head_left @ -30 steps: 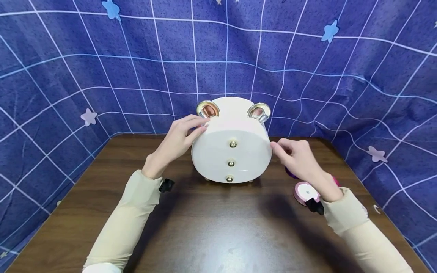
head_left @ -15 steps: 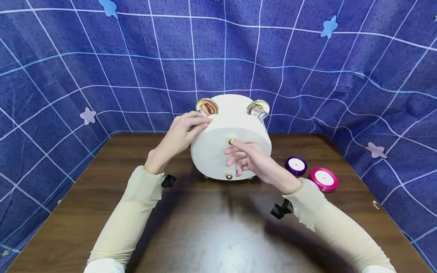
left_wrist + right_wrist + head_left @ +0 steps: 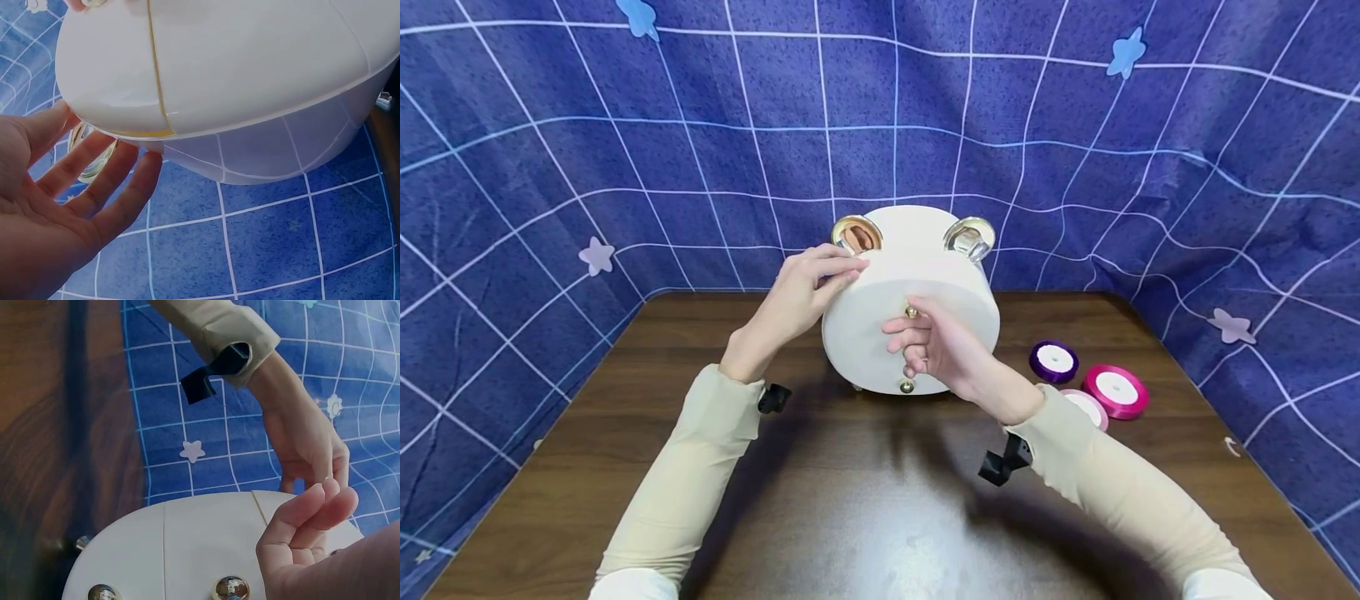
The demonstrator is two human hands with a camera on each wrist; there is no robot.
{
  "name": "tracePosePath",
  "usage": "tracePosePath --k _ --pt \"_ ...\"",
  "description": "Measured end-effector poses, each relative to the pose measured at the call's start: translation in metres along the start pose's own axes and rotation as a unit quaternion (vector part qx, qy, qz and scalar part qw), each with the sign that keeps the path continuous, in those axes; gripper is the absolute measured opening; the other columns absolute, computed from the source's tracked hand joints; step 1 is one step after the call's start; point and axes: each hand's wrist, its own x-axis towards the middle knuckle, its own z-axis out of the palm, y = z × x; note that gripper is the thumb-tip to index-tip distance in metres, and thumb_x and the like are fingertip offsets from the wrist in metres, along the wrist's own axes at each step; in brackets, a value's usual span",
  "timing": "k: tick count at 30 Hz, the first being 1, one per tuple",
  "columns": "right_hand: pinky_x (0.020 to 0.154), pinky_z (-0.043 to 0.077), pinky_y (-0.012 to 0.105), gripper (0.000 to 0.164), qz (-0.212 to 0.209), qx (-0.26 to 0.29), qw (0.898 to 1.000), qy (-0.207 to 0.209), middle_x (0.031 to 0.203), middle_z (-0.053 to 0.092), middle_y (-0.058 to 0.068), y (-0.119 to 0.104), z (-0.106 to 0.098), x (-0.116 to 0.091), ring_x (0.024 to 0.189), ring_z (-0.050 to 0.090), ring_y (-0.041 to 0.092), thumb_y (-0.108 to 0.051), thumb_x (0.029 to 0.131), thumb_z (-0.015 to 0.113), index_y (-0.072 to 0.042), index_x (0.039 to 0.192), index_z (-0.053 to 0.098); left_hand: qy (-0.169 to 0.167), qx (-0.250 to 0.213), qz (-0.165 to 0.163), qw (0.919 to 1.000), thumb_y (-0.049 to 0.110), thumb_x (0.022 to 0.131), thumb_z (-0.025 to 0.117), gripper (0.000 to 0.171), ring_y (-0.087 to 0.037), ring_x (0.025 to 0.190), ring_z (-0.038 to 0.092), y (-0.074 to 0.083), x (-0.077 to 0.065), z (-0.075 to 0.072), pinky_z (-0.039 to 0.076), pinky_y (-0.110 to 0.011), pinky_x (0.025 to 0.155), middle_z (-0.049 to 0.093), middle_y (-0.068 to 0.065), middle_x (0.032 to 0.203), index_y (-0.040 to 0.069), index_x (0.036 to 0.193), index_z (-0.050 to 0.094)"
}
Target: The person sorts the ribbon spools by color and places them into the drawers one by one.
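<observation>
Brace white three-knob drawer cabinet [image 3: 853, 337], at 12 o'clock on table [image 3: 820, 517], with left hand [image 3: 793, 296] at its 10 o'clock edge, fingers spread. At top gold knob [image 3: 912, 312] with right hand [image 3: 951, 350], lower fingers fanned; can't tell if pinching. Likely best to ease straight toward 6 o'clock.

The head camera looks forward and down over the counter [image 3: 857, 492], set back enough to take in the left hand [image 3: 793, 296], right hand [image 3: 947, 354], box [image 3: 895, 285] and cloth [image 3: 887, 100] behind. The left wrist camera faces the box's edge from close beside its hand. The right wrist camera, also close, looks across the box's front knobs [image 3: 231, 589], turned sideways; it and the head view share both hands.
</observation>
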Motion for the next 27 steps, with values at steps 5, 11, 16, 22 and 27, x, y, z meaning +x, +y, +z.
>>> tracePosePath --k 5,11,16,22,27 --pt "0.055 0.045 0.026 0.046 0.006 -0.01 1.0 0.004 0.067 0.068 -0.003 0.002 0.0 -0.007 0.045 0.049 0.008 -0.041 0.102 0.035 -0.006 0.098 0.064 -0.004 0.0 -0.001 1.0 0.015 0.092 0.065 0.021 -0.027 0.094 0.064 0.001 0.001 0.001 0.049 -0.039 0.08 0.071 -0.011 0.105 0.008 0.11 0.074" --pt "0.055 0.044 0.027 0.046 0.012 -0.026 1.0 -0.001 0.066 0.066 -0.002 0.004 0.001 -0.016 0.045 0.047 0.009 -0.041 0.102 0.036 -0.006 0.098 0.065 -0.001 0.002 0.004 1.0 0.013 0.091 0.065 0.022 -0.026 0.094 0.064 0.0 0.0 0.002 0.048 -0.038 0.08 0.071 -0.01 0.105 0.008 0.111 0.073" --pt "0.055 0.043 0.027 0.045 0.016 -0.035 0.999 -0.014 0.066 0.066 -0.002 0.007 0.003 -0.026 0.045 0.047 0.009 -0.042 0.103 0.036 -0.006 0.1 0.064 -0.004 -0.005 0.002 1.0 0.013 0.092 0.065 0.022 -0.024 0.089 0.062 0.0 -0.002 0.001 0.046 -0.035 0.076 0.071 -0.009 0.105 0.009 0.112 0.073" --pt "0.054 0.042 0.027 0.045 0.015 -0.046 0.998 -0.032 0.066 0.066 -0.002 0.011 0.006 -0.037 0.045 0.047 0.009 -0.04 0.103 0.035 -0.007 0.099 0.064 -0.007 -0.007 0.0 1.0 0.013 0.092 0.065 0.023 -0.024 0.09 0.061 0.0 -0.001 0.001 0.046 -0.034 0.076 0.071 -0.009 0.106 0.009 0.113 0.073" --pt "0.053 0.043 0.027 0.045 0.009 -0.057 0.997 -0.043 0.066 0.067 -0.002 0.013 0.008 -0.045 0.044 0.048 0.008 -0.04 0.103 0.034 -0.005 0.1 0.063 -0.007 -0.006 0.0 1.0 0.013 0.092 0.065 0.023 -0.026 0.092 0.062 0.001 -0.001 0.001 0.046 -0.036 0.078 0.071 -0.01 0.107 0.009 0.113 0.073"
